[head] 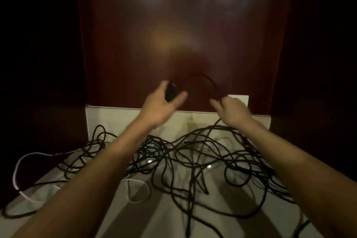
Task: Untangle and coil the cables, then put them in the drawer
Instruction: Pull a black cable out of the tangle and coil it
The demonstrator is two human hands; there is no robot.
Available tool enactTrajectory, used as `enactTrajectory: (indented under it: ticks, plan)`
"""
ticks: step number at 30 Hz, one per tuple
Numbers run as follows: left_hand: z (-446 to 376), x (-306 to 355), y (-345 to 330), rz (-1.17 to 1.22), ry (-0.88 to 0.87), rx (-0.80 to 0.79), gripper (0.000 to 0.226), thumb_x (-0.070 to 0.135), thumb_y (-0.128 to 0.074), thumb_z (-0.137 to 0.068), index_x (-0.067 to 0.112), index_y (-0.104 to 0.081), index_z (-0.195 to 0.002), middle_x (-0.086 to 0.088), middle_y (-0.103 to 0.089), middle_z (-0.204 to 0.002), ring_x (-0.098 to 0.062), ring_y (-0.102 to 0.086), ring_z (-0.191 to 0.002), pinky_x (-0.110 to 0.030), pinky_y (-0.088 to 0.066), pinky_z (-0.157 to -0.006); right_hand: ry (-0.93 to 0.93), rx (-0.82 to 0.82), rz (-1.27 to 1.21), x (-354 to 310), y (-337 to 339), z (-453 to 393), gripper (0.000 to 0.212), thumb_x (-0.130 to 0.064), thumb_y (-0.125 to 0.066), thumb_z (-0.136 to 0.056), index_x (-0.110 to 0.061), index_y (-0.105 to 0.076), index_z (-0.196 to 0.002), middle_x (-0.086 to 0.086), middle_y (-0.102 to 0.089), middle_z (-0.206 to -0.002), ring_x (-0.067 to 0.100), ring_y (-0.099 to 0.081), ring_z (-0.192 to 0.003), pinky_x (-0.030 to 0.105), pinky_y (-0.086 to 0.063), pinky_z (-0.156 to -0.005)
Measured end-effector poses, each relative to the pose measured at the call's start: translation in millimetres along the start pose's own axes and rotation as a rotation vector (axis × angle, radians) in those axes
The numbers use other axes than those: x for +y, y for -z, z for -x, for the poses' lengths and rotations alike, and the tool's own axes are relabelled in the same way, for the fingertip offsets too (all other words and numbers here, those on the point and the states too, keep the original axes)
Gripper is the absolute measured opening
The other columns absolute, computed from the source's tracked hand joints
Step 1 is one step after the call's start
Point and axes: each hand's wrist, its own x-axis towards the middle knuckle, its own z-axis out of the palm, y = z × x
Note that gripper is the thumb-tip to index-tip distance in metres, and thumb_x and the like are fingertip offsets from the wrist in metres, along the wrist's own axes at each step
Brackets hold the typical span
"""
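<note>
Arching black cable [202, 78] between left hand [160, 105] and right fingers [214, 102].

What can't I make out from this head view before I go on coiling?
- Drawer: not in view; the sides are dark.
- Black coil: the left hand covers most of it, with motion blur.
- Right hand: blurred, so its grip on the black cable is unclear.
- Tangle: the cable count is unreadable; forearms cover parts.
- White cable: its ends are lost in the dark.
</note>
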Motion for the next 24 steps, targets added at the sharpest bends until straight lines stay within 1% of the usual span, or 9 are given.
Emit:
enactTrajectory:
  ticks: [2,4,6,9,13,17,19,21,24]
  plan:
    - [20,-1,-28,-0.181,-0.025,-0.115,0.062,0.072,-0.058,-0.083,0.032,-0.049,-0.130,-0.002,-0.069,-0.118,-0.024,-0.065,-0.110,-0.040,-0.053,-0.093,-0.136,-0.094,-0.586,-12,-4,1,0.056,-0.040,-0.043,-0.104,-0.004,-0.062,-0.066,0.014,-0.065,-0.062,0.028,-0.070,-0.071,0.040,-0.052,-0.080]
    - [31,-2,-45,-0.309,-0.016,-0.147,0.069,0.079,-0.047,-0.084,0.032,-0.043,-0.135,-0.005,-0.068,-0.118,-0.029,-0.063,-0.110,-0.043,-0.051,-0.094,-0.219,-0.081,-0.972,-20,-1,5,0.046,-0.033,-0.042,-0.106,-0.005,-0.054,-0.071,0.007,-0.050,-0.053,0.012,-0.058,-0.044,0.032,-0.052,-0.059]
    - [33,-9,-55,-0.218,0.082,-0.103,0.068,0.080,-0.039,-0.086,0.029,-0.045,-0.130,-0.010,-0.068,-0.111,-0.033,-0.063,-0.106,-0.045,-0.050,-0.093,-0.204,-0.068,-1.149,-29,6,14,0.035,-0.032,-0.039,-0.107,-0.008,-0.050,-0.084,-0.001,-0.036,-0.053,0.004,-0.039,-0.036,0.024,-0.048,-0.048]
    - [31,-16,-60,-0.032,0.235,-0.059,0.073,0.086,-0.036,-0.082,0.025,-0.049,-0.121,-0.014,-0.069,-0.104,-0.034,-0.066,-0.098,-0.047,-0.052,-0.093,-0.090,0.028,-1.265,-38,7,29,0.038,-0.035,-0.032,-0.108,-0.012,-0.052,-0.086,-0.008,-0.028,-0.050,0.004,-0.027,-0.039,0.019,-0.032,-0.040]
    - [24,-1,-57,0.358,0.360,-0.039,0.104,0.094,-0.030,-0.068,0.018,-0.049,-0.137,-0.006,-0.065,-0.095,-0.019,-0.067,-0.073,-0.038,-0.053,-0.076,0.070,-0.077,-1.185,-42,-9,52,0.040,-0.034,-0.032,-0.108,-0.015,-0.054,-0.082,-0.009,-0.030,-0.050,0.006,-0.024,-0.042,0.019,-0.020,-0.038]
    - [17,13,-58,0.770,0.505,-0.005,0.105,0.093,-0.026,-0.060,0.013,-0.062,-0.117,-0.002,-0.058,-0.076,-0.015,-0.057,-0.062,-0.029,-0.043,-0.058,0.200,-0.222,-1.003,-39,-27,72,0.040,-0.036,-0.035,-0.107,-0.017,-0.053,-0.077,-0.012,-0.036,-0.050,0.001,-0.030,-0.043,0.013,-0.025,-0.042]
    - [19,17,-56,0.942,0.510,0.016,0.101,0.092,-0.025,-0.067,0.008,-0.062,-0.111,-0.001,-0.052,-0.067,-0.012,-0.052,-0.051,-0.025,-0.042,-0.050,0.242,-0.233,-0.899,-38,-29,79,0.041,-0.035,-0.037,-0.107,-0.013,-0.053,-0.075,-0.013,-0.039,-0.050,0.001,-0.036,-0.044,0.013,-0.027,-0.047]
    - [20,16,-52,1.046,0.519,0.024,0.091,0.089,-0.027,-0.078,0.008,-0.057,-0.106,-0.001,-0.045,-0.065,-0.012,-0.044,-0.048,-0.024,-0.039,-0.046,0.311,-0.241,-0.742,-38,-26,85,0.043,-0.034,-0.040,-0.106,-0.008,-0.053,-0.073,-0.010,-0.044,-0.055,0.001,-0.040,-0.051,0.021,-0.031,-0.052]
    - [17,15,-43,1.104,0.516,-0.005,0.093,0.088,-0.046,-0.069,0.006,-0.053,-0.112,-0.001,-0.043,-0.069,-0.014,-0.043,-0.052,-0.027,-0.038,-0.050,0.415,-0.314,-0.540,-36,-25,90,0.048,-0.037,-0.040,-0.105,-0.004,-0.052,-0.073,0.006,-0.050,-0.063,0.015,-0.046,-0.059,0.037,-0.040,-0.064]
